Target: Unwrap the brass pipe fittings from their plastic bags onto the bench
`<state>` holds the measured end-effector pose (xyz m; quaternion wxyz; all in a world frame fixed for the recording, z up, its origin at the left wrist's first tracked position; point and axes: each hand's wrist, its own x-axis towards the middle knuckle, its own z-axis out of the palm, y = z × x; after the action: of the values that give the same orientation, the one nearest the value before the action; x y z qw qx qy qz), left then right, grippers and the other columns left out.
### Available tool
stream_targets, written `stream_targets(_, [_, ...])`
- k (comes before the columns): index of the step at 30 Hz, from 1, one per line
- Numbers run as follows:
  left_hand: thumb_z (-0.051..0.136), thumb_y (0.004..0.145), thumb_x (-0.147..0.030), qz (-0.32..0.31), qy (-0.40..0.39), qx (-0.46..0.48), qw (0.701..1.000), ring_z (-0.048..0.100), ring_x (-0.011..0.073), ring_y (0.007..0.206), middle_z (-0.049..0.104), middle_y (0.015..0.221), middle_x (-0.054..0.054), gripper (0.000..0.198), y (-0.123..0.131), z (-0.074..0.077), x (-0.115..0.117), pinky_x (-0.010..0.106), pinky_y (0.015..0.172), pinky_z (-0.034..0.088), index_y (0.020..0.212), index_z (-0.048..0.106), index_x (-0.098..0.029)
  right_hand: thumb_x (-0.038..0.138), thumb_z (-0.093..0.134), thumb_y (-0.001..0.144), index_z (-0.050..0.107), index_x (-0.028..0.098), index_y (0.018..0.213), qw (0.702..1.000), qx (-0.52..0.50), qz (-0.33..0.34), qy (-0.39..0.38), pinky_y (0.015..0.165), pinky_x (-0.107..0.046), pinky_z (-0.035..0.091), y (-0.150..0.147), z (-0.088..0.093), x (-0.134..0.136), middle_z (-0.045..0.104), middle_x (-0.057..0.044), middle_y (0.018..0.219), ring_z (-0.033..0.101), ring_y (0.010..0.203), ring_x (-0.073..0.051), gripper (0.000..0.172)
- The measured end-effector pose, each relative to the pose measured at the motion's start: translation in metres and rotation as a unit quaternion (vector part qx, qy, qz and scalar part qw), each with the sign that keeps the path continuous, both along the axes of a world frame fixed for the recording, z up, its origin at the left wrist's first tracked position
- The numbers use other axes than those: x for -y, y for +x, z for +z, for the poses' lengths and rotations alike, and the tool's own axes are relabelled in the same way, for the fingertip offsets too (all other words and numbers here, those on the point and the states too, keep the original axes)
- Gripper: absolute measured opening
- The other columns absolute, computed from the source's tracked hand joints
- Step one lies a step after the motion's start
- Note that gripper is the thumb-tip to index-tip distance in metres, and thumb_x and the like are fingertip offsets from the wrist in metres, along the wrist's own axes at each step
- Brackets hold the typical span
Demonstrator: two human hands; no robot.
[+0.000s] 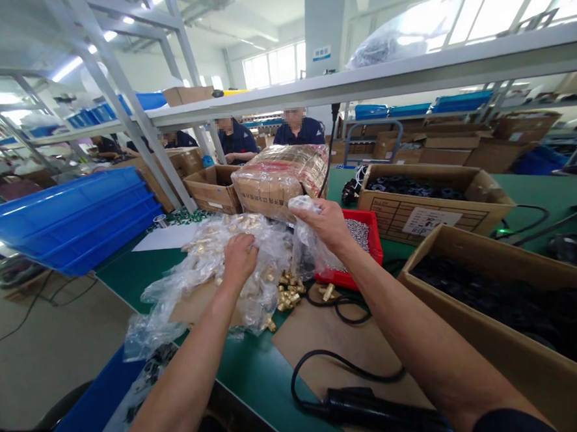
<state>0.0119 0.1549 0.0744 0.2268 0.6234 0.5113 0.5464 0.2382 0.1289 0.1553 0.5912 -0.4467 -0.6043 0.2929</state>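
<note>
A crumpled clear plastic bag [198, 267] full of small brass fittings lies on the green table [259, 374]. My left hand [239, 258] is closed around a fold of the bag near its middle. My right hand [324, 223] pinches the bag's raised edge and lifts it. Several loose brass fittings [289, 293] have spilled out below the lifted edge, onto a brown cardboard sheet [320, 344].
A red tray [363, 244] of small metal parts sits behind my right hand. Open cardboard boxes [494, 308] of black parts stand at right, a wrapped carton [279, 181] behind. Blue bins [68, 219] stack at left. A black corded tool [373, 409] lies near me. Seated workers [237, 141] are beyond.
</note>
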Motion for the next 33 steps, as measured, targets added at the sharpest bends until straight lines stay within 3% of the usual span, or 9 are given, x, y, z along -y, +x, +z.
stream_targets(4, [0.049,0.082,-0.041,0.041,0.023,0.176,0.983,0.055,0.0169,0.064,0.05,0.06,-0.002,0.023,0.007,0.018,-0.015,0.036,0.077,0.048,0.072,0.047,-0.021,0.033,0.07,0.067,0.066,0.014,0.088,0.997,-0.055,0.021,-0.053,0.059,-0.025,0.043,-0.002,-0.016,0.005,0.069,-0.003,0.077,0.058,0.062,-0.015,0.028])
stream_targets(9, [0.038,0.085,-0.046,-0.01,0.059,0.366,0.929,0.038,0.0086,0.047,0.027,0.057,-0.008,0.031,0.026,0.072,-0.021,0.026,0.061,0.047,0.07,0.025,-0.022,0.034,0.075,0.062,0.059,0.017,0.091,0.97,-0.126,0.08,-0.19,0.051,-0.021,0.041,-0.021,-0.04,0.01,0.066,0.0,0.073,0.054,0.056,-0.011,0.038])
stream_targets(13, [0.043,0.082,-0.037,-0.155,0.053,0.552,0.817,0.024,0.0069,0.043,0.018,0.055,-0.008,0.032,0.047,0.101,0.0,0.021,0.05,0.036,0.062,0.023,-0.021,0.059,0.057,0.081,0.059,0.018,0.099,0.891,-0.219,0.256,-0.304,0.038,-0.022,0.036,-0.039,-0.044,0.017,0.065,-0.001,0.069,0.037,0.037,-0.007,0.045])
stream_targets(16, [0.04,0.082,-0.035,-0.18,0.058,0.607,0.772,0.02,0.0075,0.043,0.015,0.053,-0.007,0.034,0.06,0.098,0.015,0.022,0.048,0.031,0.059,0.02,-0.021,0.06,0.059,0.082,0.059,0.017,0.092,0.857,-0.292,0.289,-0.311,0.039,-0.021,0.04,-0.049,-0.043,0.019,0.061,0.001,0.062,0.039,0.037,-0.007,0.044])
stream_targets(19, [0.039,0.082,-0.035,-0.164,0.044,0.586,0.792,0.025,0.0085,0.044,0.018,0.052,-0.006,0.033,0.064,0.077,0.023,0.024,0.052,0.037,0.058,0.021,-0.021,0.053,0.07,0.077,0.058,0.018,0.088,0.89,-0.308,0.204,-0.266,0.041,-0.02,0.042,-0.051,-0.046,0.018,0.062,0.0,0.063,0.05,0.046,-0.01,0.039])
stream_targets(24, [0.044,0.079,-0.038,-0.171,-0.019,0.398,0.901,0.05,0.0142,0.057,0.04,0.055,-0.003,0.025,0.049,0.039,0.04,0.034,0.071,0.049,0.062,0.04,-0.021,0.053,0.069,0.072,0.062,0.016,0.087,0.962,-0.156,0.108,-0.198,0.049,-0.026,0.045,-0.035,-0.057,0.008,0.062,0.0,0.062,0.054,0.05,-0.014,0.041])
stream_targets(27, [0.061,0.067,-0.03,-0.193,-0.048,0.313,0.929,0.061,0.0196,0.078,0.062,0.075,0.003,0.016,0.026,0.027,0.05,0.035,0.08,0.049,0.077,0.058,-0.017,0.043,0.073,0.068,0.065,0.015,0.078,0.977,-0.109,0.069,-0.168,0.06,-0.026,0.046,-0.021,-0.063,0.0,0.066,-0.001,0.069,0.058,0.061,-0.016,0.031])
stream_targets(29, [0.065,0.063,-0.022,-0.173,-0.052,0.248,0.952,0.062,0.0206,0.088,0.066,0.088,0.004,0.032,0.005,0.023,0.053,0.033,0.083,0.048,0.095,0.063,-0.017,0.036,0.072,0.071,0.067,0.016,0.075,0.991,-0.006,0.022,-0.128,0.068,-0.027,0.045,-0.014,-0.063,-0.004,0.069,-0.003,0.075,0.061,0.072,-0.018,0.021])
stream_targets(33, [0.059,0.068,-0.019,-0.061,-0.077,-0.015,0.995,0.062,0.021,0.091,0.067,0.101,0.004,0.045,-0.035,0.016,0.054,0.034,0.086,0.047,0.113,0.062,-0.021,0.034,0.06,0.085,0.07,0.018,0.086,0.939,0.33,-0.077,-0.052,0.075,-0.03,0.044,-0.012,-0.055,-0.003,0.071,-0.008,0.089,0.064,0.085,-0.022,0.019])
